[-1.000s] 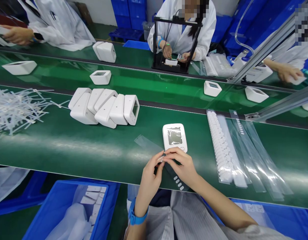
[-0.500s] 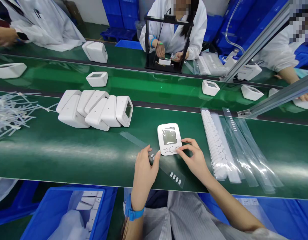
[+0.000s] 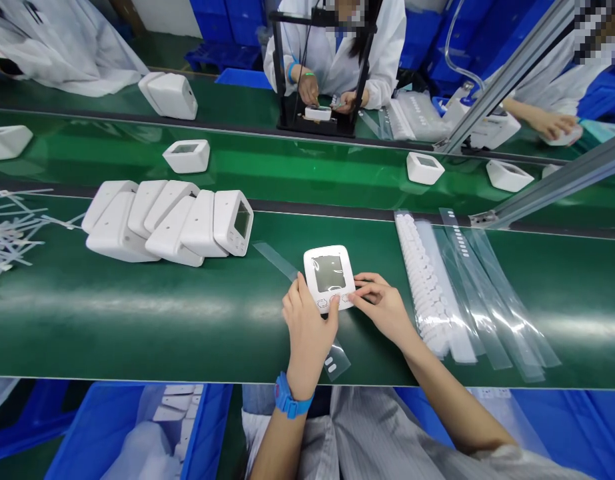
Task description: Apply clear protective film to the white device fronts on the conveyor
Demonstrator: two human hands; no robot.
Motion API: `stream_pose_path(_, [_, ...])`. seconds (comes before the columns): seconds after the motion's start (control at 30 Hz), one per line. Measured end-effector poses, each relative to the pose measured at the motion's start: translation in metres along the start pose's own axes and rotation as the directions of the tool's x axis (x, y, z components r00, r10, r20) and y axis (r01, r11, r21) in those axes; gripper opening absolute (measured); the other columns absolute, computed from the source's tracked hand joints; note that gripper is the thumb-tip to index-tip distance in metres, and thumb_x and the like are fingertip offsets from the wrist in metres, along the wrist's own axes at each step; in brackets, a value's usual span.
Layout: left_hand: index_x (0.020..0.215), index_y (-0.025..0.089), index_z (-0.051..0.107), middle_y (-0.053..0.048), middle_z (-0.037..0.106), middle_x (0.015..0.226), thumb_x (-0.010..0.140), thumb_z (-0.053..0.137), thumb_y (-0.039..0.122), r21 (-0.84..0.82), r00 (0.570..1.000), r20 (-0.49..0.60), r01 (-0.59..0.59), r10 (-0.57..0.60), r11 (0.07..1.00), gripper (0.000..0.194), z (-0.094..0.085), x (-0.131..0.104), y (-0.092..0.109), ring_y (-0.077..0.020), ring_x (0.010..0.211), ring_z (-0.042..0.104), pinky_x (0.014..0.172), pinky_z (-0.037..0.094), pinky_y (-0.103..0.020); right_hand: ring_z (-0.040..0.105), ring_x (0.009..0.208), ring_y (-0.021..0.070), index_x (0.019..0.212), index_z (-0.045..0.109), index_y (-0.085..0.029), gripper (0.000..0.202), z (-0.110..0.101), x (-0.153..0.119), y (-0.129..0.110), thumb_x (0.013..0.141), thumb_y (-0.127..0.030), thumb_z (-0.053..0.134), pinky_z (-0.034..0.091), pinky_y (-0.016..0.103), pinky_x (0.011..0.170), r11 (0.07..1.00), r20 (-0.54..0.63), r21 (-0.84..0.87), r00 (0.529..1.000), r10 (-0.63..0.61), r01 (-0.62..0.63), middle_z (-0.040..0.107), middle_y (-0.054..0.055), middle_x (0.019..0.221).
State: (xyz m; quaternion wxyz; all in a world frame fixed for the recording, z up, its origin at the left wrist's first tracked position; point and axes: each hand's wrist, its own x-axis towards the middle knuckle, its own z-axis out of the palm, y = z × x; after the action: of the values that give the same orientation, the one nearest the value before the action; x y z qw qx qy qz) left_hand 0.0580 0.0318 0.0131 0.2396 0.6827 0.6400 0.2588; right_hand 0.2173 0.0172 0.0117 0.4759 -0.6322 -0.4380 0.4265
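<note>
A white digital monitor (image 3: 329, 275), like a blood pressure monitor, lies face up on the green bench with its grey screen and button outlines showing. My left hand (image 3: 307, 327) grips its lower left side, thumb on the front near the buttons. At the lower right corner, my right hand (image 3: 382, 303) has thumb and fingers closed on the edge. Partly under my left hand runs a clear strip (image 3: 274, 259) with small white oval stickers at its near end. Whether a sticker is between my fingers cannot be made out.
Several white monitors (image 3: 170, 220) lean in a row at left, beside a heap of white strips (image 3: 10, 233). Clear sticker sheets (image 3: 467, 293) lie at right. Beyond runs a green conveyor (image 3: 307, 167) carrying monitors, with co-workers across it. A blue bin (image 3: 82, 427) stands below left.
My left hand has moved from the clear strip up and right onto the monitor's lower left side. My right hand stays at the lower right corner. The view has shifted slightly.
</note>
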Motion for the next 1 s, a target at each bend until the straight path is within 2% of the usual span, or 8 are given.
stream_pose_path(0.5, [0.15,0.005,0.024,-0.025,0.043,0.142,0.091,0.053,0.047,0.032,1.0,0.006,0.003,-0.003,0.999,0.077,0.002,0.0,0.006,-0.0395,0.125,0.042,0.097,0.04,-0.056,0.066,0.092,0.0184,0.066,0.07,-0.017,0.029,-0.001,0.003,-0.011,0.073,-0.045,0.078,0.063,0.037,0.084,0.997,0.062,-0.067,0.998,0.034,-0.029,0.055,0.007,0.114])
stream_pose_path(1.0, [0.149,0.001,0.023,-0.027,0.041,0.146,0.091,0.054,0.047,0.06,1.0,-0.014,0.014,-0.013,0.998,0.081,0.007,-0.002,0.007,-0.0403,0.128,0.04,0.098,0.039,-0.055,0.066,0.101,0.0224,0.066,0.068,-0.018,0.033,-0.004,0.004,-0.008,0.073,-0.049,0.077,0.061,0.04,0.087,0.998,0.068,-0.053,0.997,0.037,-0.034,0.055,0.009,0.119])
